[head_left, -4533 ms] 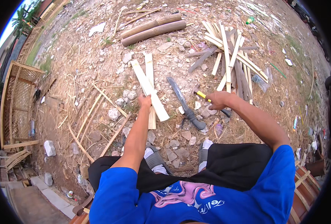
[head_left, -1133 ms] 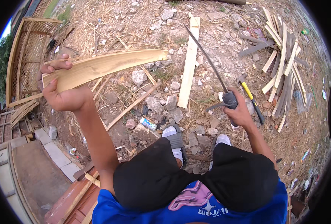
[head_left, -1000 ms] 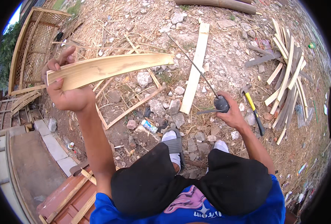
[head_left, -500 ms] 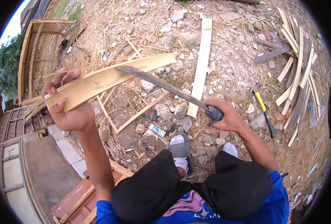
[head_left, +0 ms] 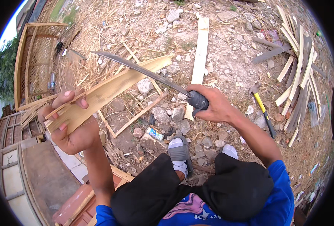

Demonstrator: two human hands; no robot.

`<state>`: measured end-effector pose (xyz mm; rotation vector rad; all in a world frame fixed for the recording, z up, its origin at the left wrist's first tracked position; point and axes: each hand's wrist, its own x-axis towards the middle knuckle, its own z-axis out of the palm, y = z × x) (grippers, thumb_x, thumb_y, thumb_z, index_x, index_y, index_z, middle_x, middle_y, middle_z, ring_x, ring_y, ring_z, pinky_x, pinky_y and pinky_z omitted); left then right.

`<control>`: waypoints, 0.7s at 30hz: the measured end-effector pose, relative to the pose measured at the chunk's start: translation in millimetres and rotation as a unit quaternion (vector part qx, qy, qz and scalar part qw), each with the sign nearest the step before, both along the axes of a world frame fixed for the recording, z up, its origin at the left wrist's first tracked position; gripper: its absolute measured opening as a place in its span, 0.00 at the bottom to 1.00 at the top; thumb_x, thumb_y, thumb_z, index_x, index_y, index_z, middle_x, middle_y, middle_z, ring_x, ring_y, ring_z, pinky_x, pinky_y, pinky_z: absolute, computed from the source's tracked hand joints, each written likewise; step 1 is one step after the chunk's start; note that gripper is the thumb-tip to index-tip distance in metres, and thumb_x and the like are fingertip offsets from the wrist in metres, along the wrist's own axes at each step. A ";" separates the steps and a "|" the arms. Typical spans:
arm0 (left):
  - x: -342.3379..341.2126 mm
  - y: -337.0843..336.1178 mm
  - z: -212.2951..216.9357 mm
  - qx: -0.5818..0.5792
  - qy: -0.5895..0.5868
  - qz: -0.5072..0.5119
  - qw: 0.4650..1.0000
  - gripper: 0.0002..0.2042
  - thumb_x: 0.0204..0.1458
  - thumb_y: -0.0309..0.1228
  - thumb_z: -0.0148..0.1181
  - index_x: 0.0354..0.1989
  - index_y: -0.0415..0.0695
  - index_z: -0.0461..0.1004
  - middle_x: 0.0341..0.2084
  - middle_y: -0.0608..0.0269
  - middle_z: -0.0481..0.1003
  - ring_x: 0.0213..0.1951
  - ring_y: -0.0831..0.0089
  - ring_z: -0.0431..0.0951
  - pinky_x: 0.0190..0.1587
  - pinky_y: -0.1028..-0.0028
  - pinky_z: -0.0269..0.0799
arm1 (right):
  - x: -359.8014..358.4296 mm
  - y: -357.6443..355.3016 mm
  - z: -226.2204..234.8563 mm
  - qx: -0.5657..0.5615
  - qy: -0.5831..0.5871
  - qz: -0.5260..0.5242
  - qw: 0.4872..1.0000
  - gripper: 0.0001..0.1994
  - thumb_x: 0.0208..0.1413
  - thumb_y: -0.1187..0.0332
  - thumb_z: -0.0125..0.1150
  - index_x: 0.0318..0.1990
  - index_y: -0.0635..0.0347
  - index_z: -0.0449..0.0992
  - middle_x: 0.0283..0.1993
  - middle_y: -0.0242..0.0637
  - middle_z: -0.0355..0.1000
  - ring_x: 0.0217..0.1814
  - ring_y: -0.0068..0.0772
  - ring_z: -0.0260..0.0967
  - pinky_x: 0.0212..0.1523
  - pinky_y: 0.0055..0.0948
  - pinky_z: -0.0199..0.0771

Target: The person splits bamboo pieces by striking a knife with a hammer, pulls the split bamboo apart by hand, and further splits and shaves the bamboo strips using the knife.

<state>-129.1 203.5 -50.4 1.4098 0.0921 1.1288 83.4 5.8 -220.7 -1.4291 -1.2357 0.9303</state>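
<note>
My left hand (head_left: 76, 133) is closed round the near end of a long, pale split-wood slat (head_left: 112, 87), fingers over its far edge and thumb on its near face. The slat slants up and away to the right, above the ground. My right hand (head_left: 215, 106) grips the black wrapped handle of a machete (head_left: 152, 74). Its long dark blade points left and crosses above the slat, with the tip past the slat's far edge. Whether blade and slat touch, I cannot tell. A thin sliver of wood runs along the slat's upper edge near my left fingers.
Another pale slat (head_left: 201, 49) lies ahead on stony ground. A yellow-and-black hammer (head_left: 262, 109) is to the right, near a pile of wood strips (head_left: 302, 75). A lattice panel (head_left: 38, 66) stands far left. A small blue-white container (head_left: 155, 134) lies near my sandalled foot (head_left: 179, 150).
The machete has moved left, its tip going from over the slat's face to beyond its far edge. My right hand has shifted left and up; my left hand has dropped slightly with the slat.
</note>
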 end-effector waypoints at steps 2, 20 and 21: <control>-0.7 0.3 0.3 0.015 0.005 -0.008 1.000 0.11 0.43 0.32 0.47 0.38 0.48 0.62 0.50 0.34 0.70 0.36 0.51 0.75 0.44 0.57 0.70 | -7.3 8.2 5.3 0.029 0.031 0.044 0.998 0.28 0.40 0.70 0.67 0.53 0.55 0.68 0.37 0.46 0.76 0.38 0.49 0.76 0.41 0.38 0.74; -1.1 -1.5 2.2 0.052 0.018 0.048 0.997 0.10 0.45 0.31 0.46 0.36 0.46 0.60 0.54 0.35 0.66 0.48 0.43 0.74 0.46 0.55 0.70 | 6.8 -61.2 -54.4 0.059 -0.066 -0.056 0.995 0.24 0.37 0.70 0.69 0.48 0.58 0.74 0.33 0.42 0.76 0.32 0.42 0.77 0.36 0.34 0.75; -2.1 -2.1 2.6 0.059 0.020 0.033 0.998 0.10 0.45 0.31 0.47 0.36 0.46 0.60 0.54 0.34 0.66 0.49 0.42 0.74 0.46 0.55 0.70 | 5.7 -56.0 -50.8 0.054 -0.069 -0.050 0.995 0.24 0.37 0.70 0.68 0.47 0.57 0.75 0.33 0.42 0.76 0.33 0.42 0.77 0.36 0.34 0.75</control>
